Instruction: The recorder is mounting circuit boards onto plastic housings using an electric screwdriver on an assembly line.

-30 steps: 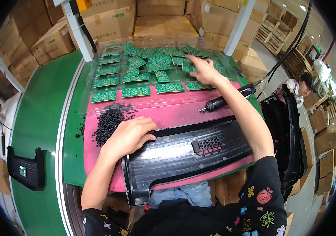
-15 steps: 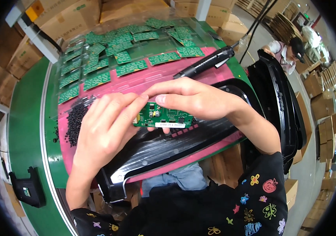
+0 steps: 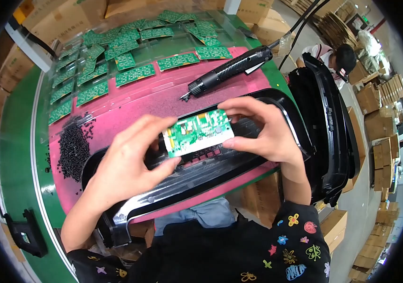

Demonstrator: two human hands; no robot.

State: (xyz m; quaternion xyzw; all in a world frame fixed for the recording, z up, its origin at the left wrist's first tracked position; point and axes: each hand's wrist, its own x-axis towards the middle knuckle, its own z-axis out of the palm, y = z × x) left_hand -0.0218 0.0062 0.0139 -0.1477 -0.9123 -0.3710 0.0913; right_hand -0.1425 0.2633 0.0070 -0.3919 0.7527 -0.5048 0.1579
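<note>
A green circuit board with small mounted parts and a white strip along its near edge is held level between both hands. My left hand grips its left end between thumb and fingers. The right end is pinched by my right hand, thumb at the near corner and fingers at the far one. Below the board lies a long black plastic housing with a row of rectangular slots in it. A black electric screwdriver rests beyond the right hand.
A pile of small black screws lies left on the pink mat. Several green circuit boards sit in clear plastic trays behind. Black housings are stacked at the right, near another person. Cardboard boxes stand behind the bench.
My hands have spread apart to the board's two ends, so more of its face shows. The view has shifted, and the screwdriver's tip and screw pile are now uncovered.
</note>
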